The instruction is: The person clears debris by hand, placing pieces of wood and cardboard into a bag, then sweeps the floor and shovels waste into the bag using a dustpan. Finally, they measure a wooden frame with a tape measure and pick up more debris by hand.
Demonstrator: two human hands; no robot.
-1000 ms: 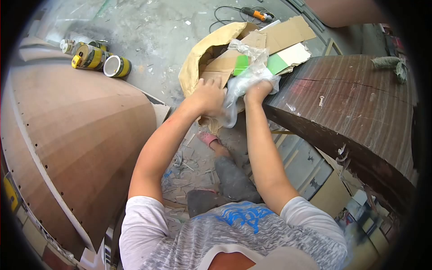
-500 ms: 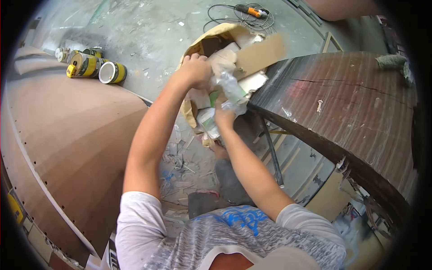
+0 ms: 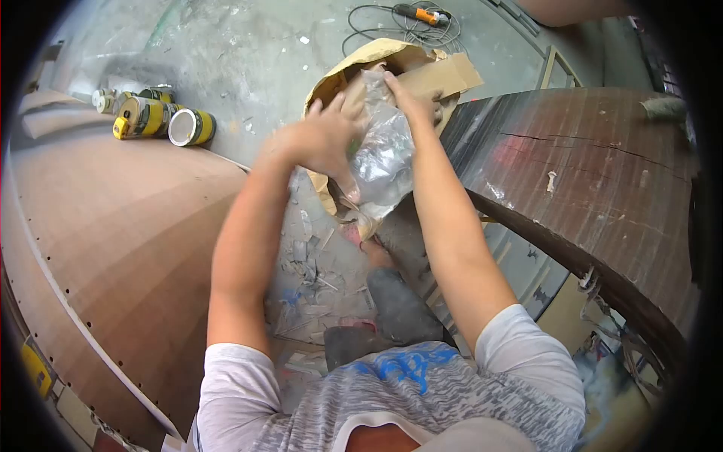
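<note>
The clear plastic bag [image 3: 384, 162] hangs crumpled between both hands, right at the mouth of the brown paper sack [image 3: 354, 68], which stands on the floor [image 3: 248, 53] and leans against the edge of the dark, ribbed wooden surface [image 3: 602, 173]. That lean seems to be what props the sack's opening up towards the person. The left hand [image 3: 320, 143] lies against the bag's side with its fingers splayed upward and the thumb tucked low. It is a loose grip that grasps the film from the flank, probably because so limp a thing has to be gathered up broadly. The right hand [image 3: 410, 98] reaches over the top of the bag at the sack's rim, just beside a flap of cardboard [image 3: 452, 75] that sticks out of the sack. Its fingers are partly hidden by the plastic, so I cannot tell whether that grip is clenched or slack. Several yellow cans [image 3: 154, 117] lie on their sides on the floor to the left, near a large curved brown panel [image 3: 128, 248]. A corded power tool [image 3: 418, 13] with an orange handle lies beyond the sack, well apart from the hands. Scraps litter the floor below the arms.
</note>
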